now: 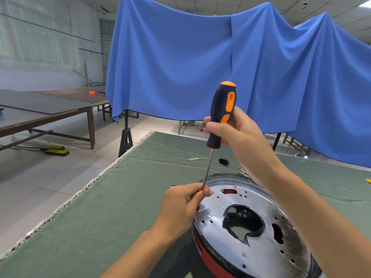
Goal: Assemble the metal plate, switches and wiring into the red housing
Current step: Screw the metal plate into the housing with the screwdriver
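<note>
Hands (pixel 236 133) steadying screwdriver (pixel 221 113) over plate (pixel 222 199)

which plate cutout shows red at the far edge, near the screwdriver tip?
The small oval slot on the metal plate, beside the left hand; the big central hole looks dark.

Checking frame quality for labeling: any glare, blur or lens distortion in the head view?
Head view: strong wide-angle bending at the edges, seen in the curved table edge; soft glare on the metal plate, holes readable; screwdriver and both hands, left and right, sharp; lighting even, shadows faint.
</note>
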Demonstrator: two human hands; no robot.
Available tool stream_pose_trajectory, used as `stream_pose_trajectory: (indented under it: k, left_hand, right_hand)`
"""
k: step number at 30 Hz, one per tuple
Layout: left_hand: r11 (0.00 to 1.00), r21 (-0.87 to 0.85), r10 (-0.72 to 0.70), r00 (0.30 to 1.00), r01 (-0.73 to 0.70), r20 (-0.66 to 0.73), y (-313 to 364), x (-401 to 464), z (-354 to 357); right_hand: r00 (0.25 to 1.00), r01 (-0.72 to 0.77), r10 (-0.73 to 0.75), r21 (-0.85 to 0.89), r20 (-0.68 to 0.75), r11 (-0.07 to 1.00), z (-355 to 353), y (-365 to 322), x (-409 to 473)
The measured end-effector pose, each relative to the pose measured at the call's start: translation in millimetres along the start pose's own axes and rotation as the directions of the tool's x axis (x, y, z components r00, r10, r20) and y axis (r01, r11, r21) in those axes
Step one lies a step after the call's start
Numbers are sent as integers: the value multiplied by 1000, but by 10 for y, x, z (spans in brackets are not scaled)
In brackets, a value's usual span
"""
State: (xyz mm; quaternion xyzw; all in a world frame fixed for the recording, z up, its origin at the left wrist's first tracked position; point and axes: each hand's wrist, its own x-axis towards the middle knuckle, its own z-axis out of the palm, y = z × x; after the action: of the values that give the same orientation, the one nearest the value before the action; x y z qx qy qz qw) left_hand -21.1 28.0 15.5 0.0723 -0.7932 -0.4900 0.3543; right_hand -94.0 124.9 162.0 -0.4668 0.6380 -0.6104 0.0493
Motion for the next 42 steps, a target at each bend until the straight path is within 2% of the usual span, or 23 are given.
stream_pose_trajectory:
  k: [3, 7, 13, 15, 17, 20, 26, 29, 31, 34, 36, 42]
  left_hand:
    - [999, 33, -14, 999, 13, 40, -14, 10, -32]
    - [995, 101, 14, 998, -21, 64, -10, -19, -22]
    - [999, -26, 20, 997, -22, -76, -23, -26, 21]
    - [998, -60, 25, 997, -30, -70, -11, -44, 27]
    - [998, -40, 53, 996, -56, -67, -7, -40, 25]
    - [998, -33, 43, 998, -44, -44, -6, -30, 21]
    - [999, -39, -11, 1000, 11, -2, 28, -44, 11]
    - [998, -52, -25, 1000, 26, 13, 37, -45, 3]
    - [1000, -1, -5, 1000, 5, 15, 30, -36, 2]
    - [999, 32, 11, 1000, -12, 14, 11, -30, -7]
    - [999, 38, 12, 1000, -13, 21, -2, -30, -12]
    - [999, 43, 31, 999, -32, 22, -10, -22, -10]
  right_hand:
    - [998, -27, 21, 96, 66, 995, -43, -27, 18]
    - [999, 14, -14, -4, -44, 1000, -33, -10, 27]
    - [986, 53, -74, -138, -153, 989, 29, 11, -12]
    - [996, 16, -29, -148, -88, 989, -21, -31, 0]
    - [999, -27, 29, -84, 16, 996, -97, -75, 11]
    - [996, -5, 10, -52, 89, 999, -165, -94, -3]
    - [988, 38, -61, -161, -144, 986, -68, 5, 1]
    - [982, 46, -75, -166, -172, 985, -12, 11, -22]
    - [991, 22, -41, -137, -131, 990, -13, -15, -16]
    - [998, -55, 55, -2, 3, 998, -72, -83, -7]
    - [998, -45, 45, 5, 36, 999, -107, -111, -4]
    - [974, -31, 0, -134, -226, 990, 3, -48, -11]
